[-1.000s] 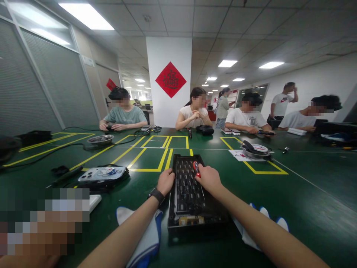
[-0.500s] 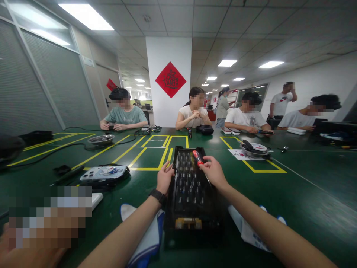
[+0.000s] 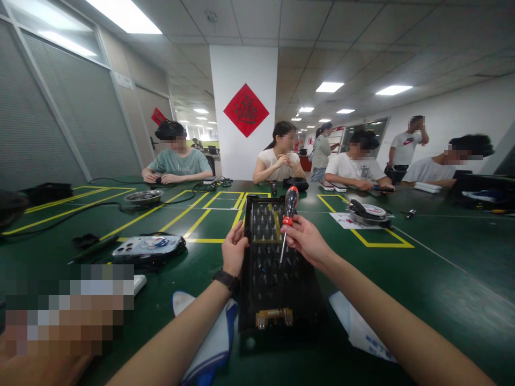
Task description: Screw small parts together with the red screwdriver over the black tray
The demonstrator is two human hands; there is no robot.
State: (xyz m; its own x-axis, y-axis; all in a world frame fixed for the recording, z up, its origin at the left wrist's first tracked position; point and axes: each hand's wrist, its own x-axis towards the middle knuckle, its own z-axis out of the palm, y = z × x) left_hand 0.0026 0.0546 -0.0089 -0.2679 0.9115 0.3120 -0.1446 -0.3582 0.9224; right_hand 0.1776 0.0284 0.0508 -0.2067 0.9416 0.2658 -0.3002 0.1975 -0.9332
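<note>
A long black plastic case (image 3: 257,289) with rows of small holders inside stands before me, its far end tilted up. Across its near end runs a yellowish circuit board (image 3: 274,317) with metal sockets. My left hand (image 3: 234,247) grips the case by its left edge. In my right hand (image 3: 308,241), pinched between thumb and fingers, is a red and black screwdriver (image 3: 290,203). Its handle points up and its metal shaft reaches down in front of the case's interior.
White and blue gloves (image 3: 203,338) lie under my forearms. A phone (image 3: 148,246) sits on black gear at left, near a blurred-out hand. Metal bowls (image 3: 142,197) stand farther off on the green table (image 3: 442,300). Several people sit across.
The screwdriver has turned from lying in my fist to upright in my fingertips, its shaft now downward. The far end of the case has risen.
</note>
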